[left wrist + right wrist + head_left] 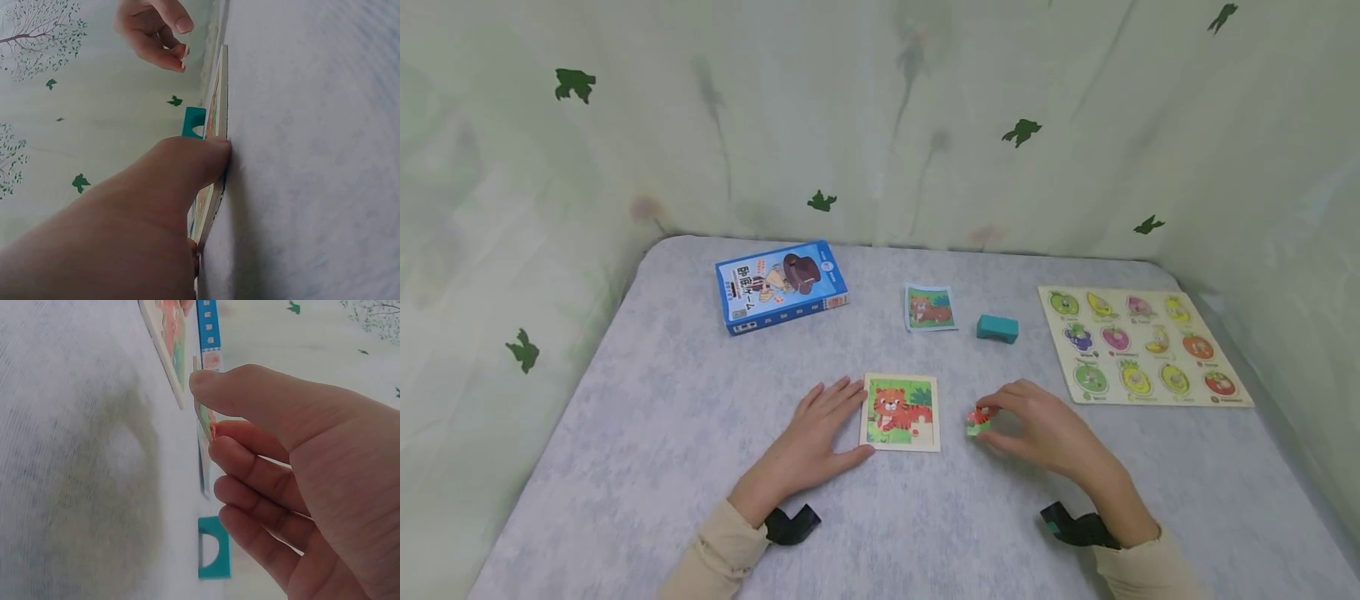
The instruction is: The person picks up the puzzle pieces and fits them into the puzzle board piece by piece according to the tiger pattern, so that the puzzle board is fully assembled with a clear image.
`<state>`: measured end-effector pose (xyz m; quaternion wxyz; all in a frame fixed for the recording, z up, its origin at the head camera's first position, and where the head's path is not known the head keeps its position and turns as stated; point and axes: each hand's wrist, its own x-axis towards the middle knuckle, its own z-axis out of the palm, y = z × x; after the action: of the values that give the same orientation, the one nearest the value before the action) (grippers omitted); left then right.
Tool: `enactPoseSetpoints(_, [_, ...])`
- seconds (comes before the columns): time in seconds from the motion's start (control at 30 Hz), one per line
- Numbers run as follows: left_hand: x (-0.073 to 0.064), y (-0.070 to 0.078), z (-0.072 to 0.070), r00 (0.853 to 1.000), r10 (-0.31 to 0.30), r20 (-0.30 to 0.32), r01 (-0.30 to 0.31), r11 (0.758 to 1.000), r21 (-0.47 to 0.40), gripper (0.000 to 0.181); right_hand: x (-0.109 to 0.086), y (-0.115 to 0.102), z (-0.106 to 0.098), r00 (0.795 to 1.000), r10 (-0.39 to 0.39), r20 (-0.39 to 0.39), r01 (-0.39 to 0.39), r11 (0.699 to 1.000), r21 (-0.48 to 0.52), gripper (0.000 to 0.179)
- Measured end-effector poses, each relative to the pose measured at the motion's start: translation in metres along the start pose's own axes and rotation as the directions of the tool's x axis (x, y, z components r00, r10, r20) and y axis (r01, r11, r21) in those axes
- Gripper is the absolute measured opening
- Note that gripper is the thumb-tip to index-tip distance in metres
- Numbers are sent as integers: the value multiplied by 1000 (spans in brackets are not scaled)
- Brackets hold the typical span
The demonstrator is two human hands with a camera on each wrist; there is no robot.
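Observation:
A square tiger jigsaw puzzle in a pale wooden frame lies mid-table, with a gap at its lower right. My left hand rests against its left edge, fingers at the upper corner and thumb at the lower one. To the right of the frame, my right hand pinches a small puzzle piece, green with orange and red on it, between thumb and fingers. The right wrist view shows that piece held on edge, off the table. Its printed face is mostly turned away there.
Behind the puzzle lie a small picture card and a teal block with an arched cutout. A blue game box sits at the back left. At the right is a fruit puzzle board. Patterned curtain surrounds the table.

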<state>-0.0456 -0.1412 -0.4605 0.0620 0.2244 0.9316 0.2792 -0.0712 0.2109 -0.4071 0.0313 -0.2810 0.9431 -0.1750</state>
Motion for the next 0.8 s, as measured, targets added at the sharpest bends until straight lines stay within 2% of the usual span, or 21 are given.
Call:
enactPoseSetpoints(0.27, [1, 0, -2, 1000, 10, -16, -10, 999, 31, 84, 14, -11, 1, 999, -51, -8, 51, 998, 27, 38])
enactPoseSetpoints(0.5, [0, 0, -1, 1000, 9, -25, -9, 1000, 26, 86, 25, -20, 10, 997, -71, 9, 71, 996, 53, 39])
enactPoseSetpoints(0.8, [0, 0, -1, 1000, 17, -26, -17, 1000, 24, 85, 31, -31, 23, 995, -96, 13, 96, 995, 22, 39])
